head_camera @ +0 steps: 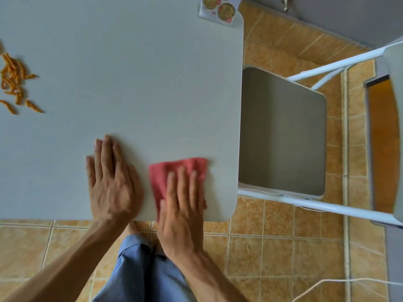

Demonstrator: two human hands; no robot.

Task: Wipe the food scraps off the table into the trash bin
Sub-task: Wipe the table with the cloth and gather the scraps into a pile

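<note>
Fingers (185, 182) of the right hand (182, 212) lie flat and only slightly spread on a red cloth (174, 171), pressing it down onto the table (130, 73) rather than pinching it. The thumb rests along the cloth's left part. The cloth is crumpled and sits close to the table's near edge, not far from the near right corner; its lower end reaches that edge under the palm. Just to the left, apart from the cloth, the left hand (112, 184) lies palm down on the bare table top with its fingers straight and close together, holding nothing. Its wrist crosses the near edge, and both bare forearms run back toward the camera over the floor (272, 247).

Orange food scraps (15, 81), thin curled strips in a loose heap with a few strays beside it, lie at the table's left edge, well apart from both hands and the cloth. The wide stretch of pale grey table top between is bare. At the far right corner a small printed card (218, 7) with pictures of dishes lies on the table.

Beyond the right edge stands a white-framed folding chair (283, 127) with a grey seat, its near part tucked under the table. The floor is of orange-brown tiles. Below the near edge, blue trouser legs (135, 269) and a bare foot (133, 227) show between the forearms. A white cord (327, 284) runs across the tiles at lower right.
</note>
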